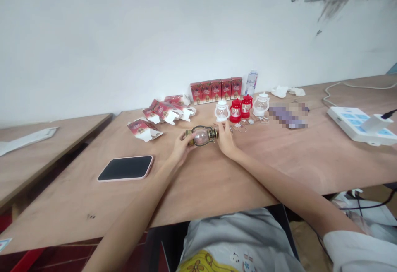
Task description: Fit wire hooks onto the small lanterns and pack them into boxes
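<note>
A small bronze lantern with a clear globe (202, 136) lies sideways between my hands, just above the wooden table (214, 181). My left hand (182, 145) is closed round its left end, the thumb on top. At the other end, the fingers of my right hand (225, 138) pinch the lantern's tip. Behind my right hand stand a white lantern (222, 111), two red lanterns (235, 111) and another white lantern (261, 105). Small metallic pieces (240, 127) lie in front of them.
Red boxes (216, 91) stand in a row by the wall, beside a bottle (251, 82). Open red cartons (144, 130) lie at the back left. A phone (126, 168) rests at the left, a white power strip (362, 125) at the right.
</note>
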The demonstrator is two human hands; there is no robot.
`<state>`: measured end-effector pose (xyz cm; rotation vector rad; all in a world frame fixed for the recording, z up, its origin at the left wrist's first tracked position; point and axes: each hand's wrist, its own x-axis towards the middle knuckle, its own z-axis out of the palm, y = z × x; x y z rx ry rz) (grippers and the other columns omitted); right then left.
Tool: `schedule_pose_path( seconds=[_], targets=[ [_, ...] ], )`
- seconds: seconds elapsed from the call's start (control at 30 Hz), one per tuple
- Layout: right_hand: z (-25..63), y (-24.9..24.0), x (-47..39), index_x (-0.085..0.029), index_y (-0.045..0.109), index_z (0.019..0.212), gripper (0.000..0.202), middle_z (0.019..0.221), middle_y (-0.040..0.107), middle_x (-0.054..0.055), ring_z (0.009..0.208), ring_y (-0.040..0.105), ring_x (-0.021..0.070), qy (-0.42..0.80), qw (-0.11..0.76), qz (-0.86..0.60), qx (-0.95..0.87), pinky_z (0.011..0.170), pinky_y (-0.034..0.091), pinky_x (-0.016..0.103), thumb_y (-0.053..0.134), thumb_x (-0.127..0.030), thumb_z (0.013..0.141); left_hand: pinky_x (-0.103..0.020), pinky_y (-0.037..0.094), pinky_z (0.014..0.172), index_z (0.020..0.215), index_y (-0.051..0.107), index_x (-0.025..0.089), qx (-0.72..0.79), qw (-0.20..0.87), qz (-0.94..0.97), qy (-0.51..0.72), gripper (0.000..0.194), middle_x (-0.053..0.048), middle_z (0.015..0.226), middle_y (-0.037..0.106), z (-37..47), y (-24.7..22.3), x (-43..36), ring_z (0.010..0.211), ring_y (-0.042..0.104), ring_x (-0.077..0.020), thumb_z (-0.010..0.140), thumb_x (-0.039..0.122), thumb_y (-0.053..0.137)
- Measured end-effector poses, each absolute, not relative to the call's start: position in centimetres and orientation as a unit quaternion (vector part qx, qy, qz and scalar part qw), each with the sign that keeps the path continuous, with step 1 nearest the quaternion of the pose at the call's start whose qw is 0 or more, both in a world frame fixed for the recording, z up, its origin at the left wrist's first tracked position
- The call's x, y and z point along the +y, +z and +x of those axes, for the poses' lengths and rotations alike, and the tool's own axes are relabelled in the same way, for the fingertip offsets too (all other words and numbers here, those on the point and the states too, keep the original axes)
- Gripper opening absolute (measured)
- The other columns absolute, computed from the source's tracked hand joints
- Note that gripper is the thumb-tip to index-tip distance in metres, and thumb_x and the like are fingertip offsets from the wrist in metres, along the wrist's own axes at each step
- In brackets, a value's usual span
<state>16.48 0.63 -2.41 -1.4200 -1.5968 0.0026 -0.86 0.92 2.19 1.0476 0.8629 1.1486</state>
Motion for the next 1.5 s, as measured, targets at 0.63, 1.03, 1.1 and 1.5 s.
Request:
schedule_pose_path(
  seconds=[0.63,1.03,1.1,1.5],
  targets=[
    [17.05,-2.18,0.74,-0.017,0.056,0.116,0.043,0.103,0.052,0.013,0.087,0.058,0.0217,-0.057,0.478,-0.543,-0.688,0.075,0.050,0.035,0.031,-0.003,0.084,-0.023,0.053,0.056,0.079,0.062,0.014,0.399,0.614,0.408,0.545,0.027,-0.002,0.080,0.063,-1.07,2.49,1.24,0.067,0.060,-0.0130,0.058,0.028,0.071],
    [17.17,-2.11,0.62,-0.020,0.060,0.115,0.045,0.104,0.053,0.011,0.089,0.057,0.0193,-0.060,0.478,-0.523,-0.703,0.078,0.051,0.032,0.032,-0.003,0.085,-0.027,0.054,0.059,0.072,0.060,0.014,0.402,0.609,0.419,0.541,0.027,-0.001,0.075,0.062,-0.92,2.59,1.01,0.063,0.060,-0.0132,0.055,0.030,0.074],
    [17.16,-2.11,0.61,-0.020,0.059,0.116,0.045,0.104,0.053,0.011,0.090,0.057,0.0195,-0.059,0.474,-0.524,-0.705,0.078,0.051,0.033,0.032,-0.002,0.084,-0.026,0.053,0.059,0.072,0.059,0.015,0.401,0.605,0.422,0.543,0.028,0.000,0.074,0.062,-0.89,2.56,0.99,0.063,0.059,-0.0127,0.055,0.030,0.074],
    [17.26,-2.10,0.61,-0.020,0.057,0.118,0.047,0.104,0.053,0.011,0.090,0.058,0.0201,-0.062,0.475,-0.529,-0.700,0.076,0.051,0.032,0.032,-0.001,0.083,-0.026,0.053,0.058,0.074,0.060,0.015,0.404,0.608,0.409,0.548,0.027,0.000,0.074,0.061,-0.86,2.46,1.07,0.065,0.059,-0.0126,0.056,0.030,0.073]
  ],
)
